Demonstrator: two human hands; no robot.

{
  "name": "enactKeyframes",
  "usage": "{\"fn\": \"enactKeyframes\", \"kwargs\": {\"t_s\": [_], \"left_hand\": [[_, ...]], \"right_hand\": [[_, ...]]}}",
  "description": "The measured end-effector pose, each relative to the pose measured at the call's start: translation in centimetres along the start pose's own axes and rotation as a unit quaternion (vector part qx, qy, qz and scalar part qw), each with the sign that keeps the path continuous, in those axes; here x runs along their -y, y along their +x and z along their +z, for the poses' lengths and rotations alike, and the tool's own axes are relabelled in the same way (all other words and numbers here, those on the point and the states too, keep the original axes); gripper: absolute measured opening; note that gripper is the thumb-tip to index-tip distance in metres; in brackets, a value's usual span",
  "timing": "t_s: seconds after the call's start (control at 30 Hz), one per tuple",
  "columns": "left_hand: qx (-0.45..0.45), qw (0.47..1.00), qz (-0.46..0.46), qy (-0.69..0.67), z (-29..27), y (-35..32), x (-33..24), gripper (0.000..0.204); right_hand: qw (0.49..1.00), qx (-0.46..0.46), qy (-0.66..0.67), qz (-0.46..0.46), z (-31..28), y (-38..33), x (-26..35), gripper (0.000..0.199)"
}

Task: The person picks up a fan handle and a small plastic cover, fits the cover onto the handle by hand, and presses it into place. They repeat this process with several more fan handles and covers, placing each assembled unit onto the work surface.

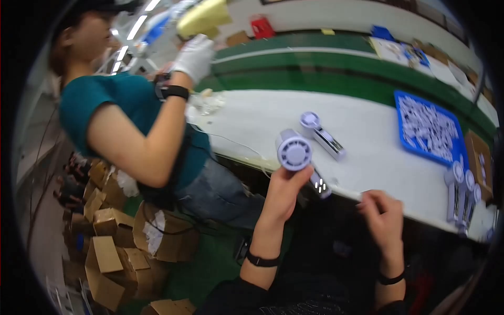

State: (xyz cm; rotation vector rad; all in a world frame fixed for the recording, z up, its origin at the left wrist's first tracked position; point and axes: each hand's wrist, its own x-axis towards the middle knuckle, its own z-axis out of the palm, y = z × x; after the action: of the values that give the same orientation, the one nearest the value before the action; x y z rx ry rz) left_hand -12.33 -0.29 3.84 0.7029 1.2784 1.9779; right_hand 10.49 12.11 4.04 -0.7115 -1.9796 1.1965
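Note:
A lavender handheld fan (294, 152) is gripped in my left hand (282, 195), its round grille turned upward. The fan's handle runs down to the right past my fingers and shows several bright spots. My right hand (385, 214) hovers by the table's near edge, thumb and fingers pressed together. Whether they pinch anything small cannot be made out. Beyond the held fan, a second handheld fan (326, 142) lies on the white table (367, 136). Toward the right end, several similar fans (458, 197) lie side by side.
A blue tray (401, 118) of small pale parts sits at the back right, beside a cardboard box (476, 144). On the left stands a person in a teal shirt (86, 105) with a white glove (195, 56). Open cartons (107, 254) crowd the floor; a thin cable (236, 140) crosses the table.

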Motion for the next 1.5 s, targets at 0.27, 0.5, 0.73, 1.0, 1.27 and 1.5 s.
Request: {"fn": "enactKeyframes", "kwargs": {"t_s": [0.27, 0.5, 0.73, 1.0, 1.27, 1.5], "left_hand": [[-0.244, 0.943, 0.111, 0.197, -7.1, 14.4, -5.6, 0.050], [-0.288, 0.797, 0.009, 0.530, -9.1, 19.2, -0.4, 0.066], [-0.316, 0.792, 0.020, 0.521, -8.4, 17.7, -0.8, 0.058], [-0.146, 0.912, 0.299, 0.241, 1.9, 6.0, 3.8, 0.016], [0.115, 0.855, 0.247, 0.441, 9.8, 5.4, 7.2, 0.008], [0.107, 0.957, 0.059, 0.265, 9.2, 6.0, 5.3, 0.017]], "right_hand": [[0.995, -0.068, 0.021, 0.072, -4.9, 7.7, -7.5, 0.025], [0.990, -0.048, -0.129, 0.030, -3.9, 7.2, -4.8, 0.028], [0.991, -0.007, -0.117, 0.065, -4.1, 7.7, -4.3, 0.030], [0.983, -0.100, -0.104, 0.111, -9.7, 9.8, -5.0, 0.050], [0.877, -0.094, -0.445, 0.156, -19.0, 22.5, -7.1, 0.060], [0.877, -0.010, -0.474, 0.081, -17.5, 23.5, -12.5, 0.066]]}}
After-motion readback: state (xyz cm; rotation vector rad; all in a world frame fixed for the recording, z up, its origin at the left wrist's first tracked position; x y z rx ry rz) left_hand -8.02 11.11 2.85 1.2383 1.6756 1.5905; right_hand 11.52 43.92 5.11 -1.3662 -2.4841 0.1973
